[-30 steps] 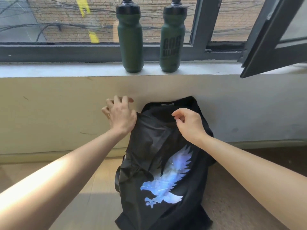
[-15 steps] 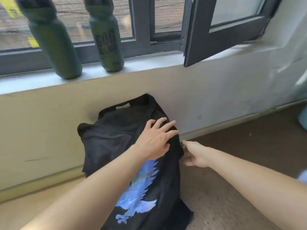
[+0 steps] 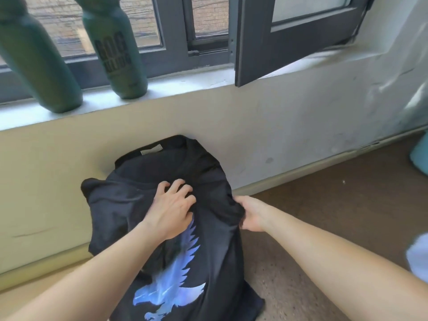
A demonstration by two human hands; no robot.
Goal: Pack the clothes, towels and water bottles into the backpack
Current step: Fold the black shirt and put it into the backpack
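Cloth in both hands: black eagle-print T-shirt slumped against the wall below the window sill, long axis from collar at the wall down toward the camera, hem on the floor. Left hand on the upper middle, fingers curled, clawing up a bunch of fabric. Right hand just beside it at the shirt's right edge, closed round a fold. Likely gathering for stuffing. Backpack not distinguishable, perhaps under the cloth. Green water bottles upright on the sill, up and left, well apart from both hands, nearer the left.
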